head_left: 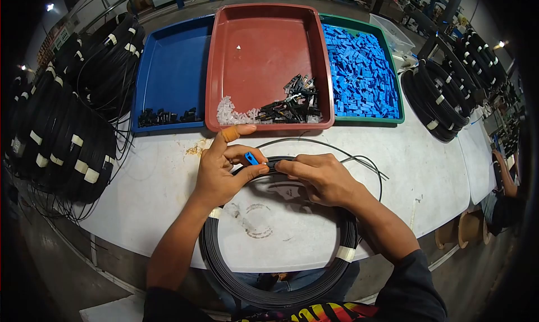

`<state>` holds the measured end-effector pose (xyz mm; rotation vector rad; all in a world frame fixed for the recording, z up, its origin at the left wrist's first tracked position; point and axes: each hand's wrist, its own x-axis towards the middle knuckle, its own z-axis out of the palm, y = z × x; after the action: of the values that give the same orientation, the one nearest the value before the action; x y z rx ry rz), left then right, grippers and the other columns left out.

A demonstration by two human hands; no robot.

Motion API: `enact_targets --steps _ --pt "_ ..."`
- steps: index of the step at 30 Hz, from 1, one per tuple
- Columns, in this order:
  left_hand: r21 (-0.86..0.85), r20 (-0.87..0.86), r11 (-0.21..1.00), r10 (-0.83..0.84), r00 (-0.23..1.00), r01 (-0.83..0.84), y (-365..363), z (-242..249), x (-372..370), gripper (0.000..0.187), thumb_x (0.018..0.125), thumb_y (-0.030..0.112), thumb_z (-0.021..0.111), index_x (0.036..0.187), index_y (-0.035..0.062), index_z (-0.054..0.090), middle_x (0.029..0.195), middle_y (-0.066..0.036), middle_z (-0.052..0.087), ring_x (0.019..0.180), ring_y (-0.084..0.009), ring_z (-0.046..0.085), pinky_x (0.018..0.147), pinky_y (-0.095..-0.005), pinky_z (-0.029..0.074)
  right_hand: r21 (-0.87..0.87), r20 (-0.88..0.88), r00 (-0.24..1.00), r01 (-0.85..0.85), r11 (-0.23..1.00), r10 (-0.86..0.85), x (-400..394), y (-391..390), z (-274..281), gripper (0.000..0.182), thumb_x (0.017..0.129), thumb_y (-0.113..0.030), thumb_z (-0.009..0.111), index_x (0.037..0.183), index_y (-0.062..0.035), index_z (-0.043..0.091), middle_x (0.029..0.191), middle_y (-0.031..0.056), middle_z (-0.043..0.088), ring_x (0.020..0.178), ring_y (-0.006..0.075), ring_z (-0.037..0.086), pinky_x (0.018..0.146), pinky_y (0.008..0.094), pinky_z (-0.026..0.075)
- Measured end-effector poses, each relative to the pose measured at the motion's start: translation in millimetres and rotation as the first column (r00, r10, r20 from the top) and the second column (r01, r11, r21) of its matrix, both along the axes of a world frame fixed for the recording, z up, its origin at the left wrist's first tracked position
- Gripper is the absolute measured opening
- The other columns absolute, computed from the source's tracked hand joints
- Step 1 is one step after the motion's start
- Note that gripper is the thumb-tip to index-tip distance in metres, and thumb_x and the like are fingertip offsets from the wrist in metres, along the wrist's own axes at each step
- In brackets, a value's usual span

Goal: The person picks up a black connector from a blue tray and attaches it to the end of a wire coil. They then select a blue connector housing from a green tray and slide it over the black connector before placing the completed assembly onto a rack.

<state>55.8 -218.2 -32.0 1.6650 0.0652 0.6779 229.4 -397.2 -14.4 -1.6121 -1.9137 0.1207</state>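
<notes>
Between the thumb and index finger of my left hand (224, 162) is a small blue plastic connector housing (251, 159), held tilted. Brownish tape wraps one finger of that hand, which reaches up near the red tray. My right hand (323, 176) is closed in a pinch just to the right, its fingertips close to the blue housing; what it grips is dark and I cannot tell its kind. Below both hands lies a large coil of black cable (212, 240), bound with pale tape and hanging past the table's front edge. A loose loop of cable (359, 159) runs out at the right.
A red tray (264, 47) holds clear and black small parts. The blue tray (174, 69) at left has black pieces; the green tray (400, 100) is full of blue housings (359, 69). Cable coils stand left (62, 137) and right (438, 97). Another person's arm (505, 173) shows far right.
</notes>
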Motion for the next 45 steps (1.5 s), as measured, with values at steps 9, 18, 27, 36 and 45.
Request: enact_targets --steps 9,18,27,36,45 --pt "0.061 -0.017 0.995 0.08 0.997 -0.079 5.5 -1.1 -1.1 0.041 0.081 -0.001 0.085 0.108 0.002 0.054 0.093 -0.012 0.071 0.086 -0.0177 0.074 0.079 -0.0302 0.064 0.075 0.005 0.997 0.077 0.994 -0.078 4.8 0.3 -9.3 0.066 0.07 0.002 0.074 0.132 -0.0134 0.059 0.085 0.0105 0.064 0.075 0.0336 0.066 0.068 0.0434 0.054" --pt "0.042 -0.045 0.993 0.109 0.993 -0.107 7.8 -5.9 -1.5 0.04 0.073 0.021 0.095 0.089 0.0039 0.063 0.08 -0.005 0.073 0.074 -0.0102 0.072 0.069 -0.0245 0.058 0.203 -0.027 0.985 0.171 0.964 -0.169 3.3 0.4 -9.4 0.038 0.074 0.005 0.071 0.108 -0.0063 0.058 0.083 0.0108 0.067 0.075 0.0319 0.068 0.065 0.0417 0.052" --pt "0.193 -0.092 0.976 0.117 0.989 -0.097 5.2 4.3 -2.5 0.044 0.06 0.017 0.101 0.083 0.0036 0.066 0.078 -0.001 0.072 0.067 -0.0064 0.065 0.064 -0.0221 0.053 0.186 -0.002 0.995 0.1 0.977 -0.102 3.8 1.6 -10.6 0.043 0.064 0.003 0.072 0.105 -0.0049 0.059 0.078 0.0096 0.067 0.07 0.031 0.067 0.063 0.0411 0.052" --pt "0.401 -0.107 0.907 0.186 0.977 -0.128 1.1 11.3 -2.7 0.045 0.054 0.019 0.103 0.078 0.0037 0.067 0.069 0.0 0.068 0.06 -0.0057 0.06 0.059 -0.0214 0.05 0.171 0.051 0.997 0.053 0.984 -0.062 2.2 1.3 -8.3 0.046 0.063 0.0 0.075 0.106 -0.0043 0.061 0.076 0.0098 0.063 0.068 0.0318 0.065 0.062 0.0419 0.052" --pt "0.521 0.062 0.84 0.141 0.988 -0.153 -8.1 26.9 -0.7 0.047 0.067 0.017 0.096 0.102 0.0007 0.071 0.091 -0.009 0.076 0.087 -0.0209 0.076 0.078 -0.0305 0.059 0.264 0.051 0.983 0.158 0.951 -0.177 4.0 4.0 -5.0 0.031 0.078 0.007 0.072 0.106 -0.0054 0.067 0.082 0.0077 0.068 0.075 0.0292 0.064 0.069 0.0404 0.05"
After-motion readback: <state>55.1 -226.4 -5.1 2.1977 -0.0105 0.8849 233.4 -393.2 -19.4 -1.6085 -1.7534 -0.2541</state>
